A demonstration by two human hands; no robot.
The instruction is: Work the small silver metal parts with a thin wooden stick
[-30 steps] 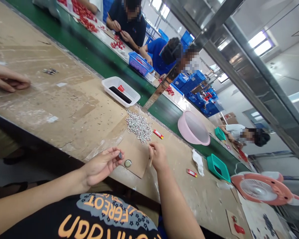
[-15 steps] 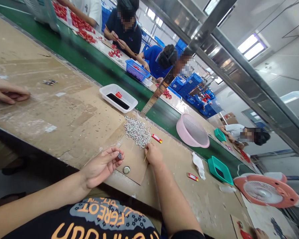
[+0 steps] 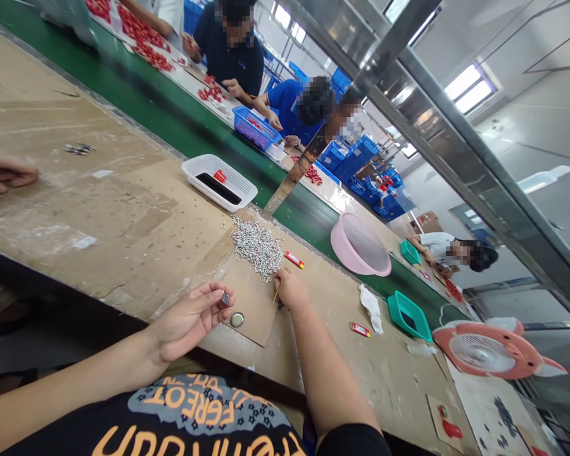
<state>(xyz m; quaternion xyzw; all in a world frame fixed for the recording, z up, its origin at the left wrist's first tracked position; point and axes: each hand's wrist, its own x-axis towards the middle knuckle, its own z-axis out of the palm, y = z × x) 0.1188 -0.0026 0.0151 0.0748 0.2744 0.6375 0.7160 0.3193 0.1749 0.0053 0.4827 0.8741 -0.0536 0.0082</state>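
Left grip [image 3: 190, 318] pinches a small metal part [image 3: 225, 298], right grip [image 3: 291, 289] a thin wooden stick [image 3: 276, 296], both unchanged from a moment earlier.
A white basket [image 3: 218, 182] near the counter's [image 3: 99, 221] far edge holds a black strip [image 3: 218, 188] and a red piece [image 3: 220, 176].

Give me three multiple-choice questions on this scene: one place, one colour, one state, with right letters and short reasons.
1. Where is the bottle cap? A) white plastic tray B) cardboard sheet C) green belt
2. Colour of the round mesh basket? A) blue B) green C) pink
3. What does the right hand do? A) pinches a thin stick B) lies empty C) grips the basket

1 B: it rests there, beside the left hand pinching a small metal piece.
2 C: its rim shows pink.
3 A: the stick shows at its fingers.
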